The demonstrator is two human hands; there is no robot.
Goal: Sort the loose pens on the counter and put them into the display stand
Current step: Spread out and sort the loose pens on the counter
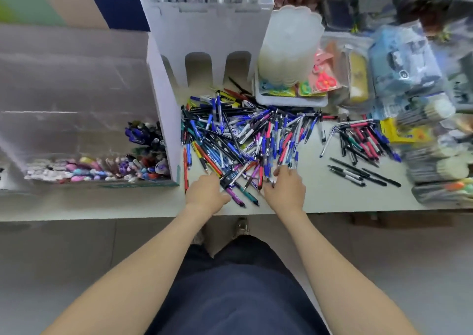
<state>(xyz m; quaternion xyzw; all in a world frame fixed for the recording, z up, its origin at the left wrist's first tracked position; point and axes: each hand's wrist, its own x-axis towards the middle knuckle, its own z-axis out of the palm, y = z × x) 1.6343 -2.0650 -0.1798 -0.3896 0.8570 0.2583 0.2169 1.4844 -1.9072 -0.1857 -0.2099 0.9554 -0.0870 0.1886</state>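
1. Two grips work the near edge of the pen pile (240,135). Your left grip (207,193) is at its near-left corner and your right grip (285,191) at its near-right. Blur hides the fingertips among the pens, so I cannot tell whether either grip is clamped on a pen or merely resting apart on top.
2. The pile lies flat on the bench (102,204), just beside the white side wall of the display stand (166,119). A white tray (291,101) touches its far edge.
3. The long axes in the pile cross every way, with no common heading. Toward your right grip many pens fan outward, running from near to far.
4. One red pen (185,168) lies along the stand wall, its axis running straight away from you.
5. A purple pen (234,197) and a teal pen (247,195) slant toward you and rightward, near the bench's front edge.
6. Risk: a backward drag of either grip can push those two pens over the edge onto the floor.
7. Risk: the pens overlap, so lifting one may drag its neighbours along and scatter them.
8. Risk: a wide rightward sweep can blend the pile into the red-and-black group (363,140) or the black pens (363,173), which lie apart and slant toward near-right. That would undo the sorting.
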